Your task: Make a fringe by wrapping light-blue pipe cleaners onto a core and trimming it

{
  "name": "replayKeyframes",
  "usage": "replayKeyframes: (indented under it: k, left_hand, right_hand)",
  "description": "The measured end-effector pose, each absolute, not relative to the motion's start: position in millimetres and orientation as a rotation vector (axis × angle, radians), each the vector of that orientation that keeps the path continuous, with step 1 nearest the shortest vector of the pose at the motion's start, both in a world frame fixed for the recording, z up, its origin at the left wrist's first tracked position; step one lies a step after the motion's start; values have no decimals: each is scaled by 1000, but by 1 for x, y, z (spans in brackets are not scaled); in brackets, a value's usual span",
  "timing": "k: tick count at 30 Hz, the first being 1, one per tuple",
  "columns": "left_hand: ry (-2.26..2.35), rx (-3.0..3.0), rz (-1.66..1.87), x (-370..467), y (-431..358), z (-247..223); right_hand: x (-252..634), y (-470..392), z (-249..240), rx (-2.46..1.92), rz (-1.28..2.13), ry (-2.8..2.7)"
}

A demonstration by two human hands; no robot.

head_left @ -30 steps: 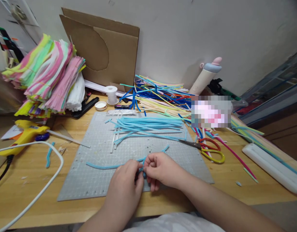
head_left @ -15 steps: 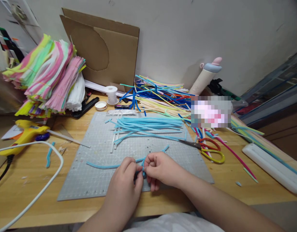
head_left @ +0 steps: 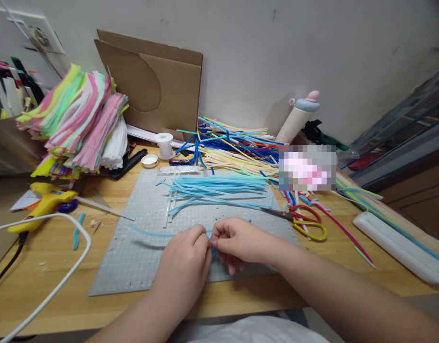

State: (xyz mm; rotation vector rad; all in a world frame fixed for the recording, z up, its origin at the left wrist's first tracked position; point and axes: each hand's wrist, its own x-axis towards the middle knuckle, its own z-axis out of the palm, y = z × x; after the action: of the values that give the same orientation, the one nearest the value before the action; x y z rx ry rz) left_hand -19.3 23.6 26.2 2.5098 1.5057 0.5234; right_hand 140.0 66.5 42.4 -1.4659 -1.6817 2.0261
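Over the front of the grey cutting mat (head_left: 134, 267), my two hands meet with their fingertips pinched together. My left hand (head_left: 189, 255) is closed on a light-blue pipe cleaner (head_left: 151, 233), whose free end sticks out to the left above the mat. Close against it, my right hand (head_left: 234, 243) pinches the same blue piece with thumb and forefinger; its other fingers curl below. The part between the fingers is mostly hidden. Behind the hands lies a bundle of light-blue pipe cleaners (head_left: 219, 188).
Scissors (head_left: 308, 221) with red and yellow handles lie right of the bundle. A yellow glue gun (head_left: 44, 205) and white cable (head_left: 62, 286) are at left. Pipe-cleaner bundles (head_left: 76, 124), cardboard (head_left: 176, 85), a spool (head_left: 164, 145) and a bottle (head_left: 296, 119) stand behind. A white bar (head_left: 398, 247) lies right.
The free end of the blue pipe cleaner has lifted off the mat and is blurred. Both hands stay together, turned slightly. The whole view has shifted a little.
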Motion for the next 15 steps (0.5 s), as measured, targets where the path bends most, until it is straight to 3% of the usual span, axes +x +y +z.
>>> replayKeyframes:
  k: [15]
  left_hand:
    - [1360,2665,637,-21,52,32]
  right_hand:
    - [152,99,46,-1252,2427,-1378]
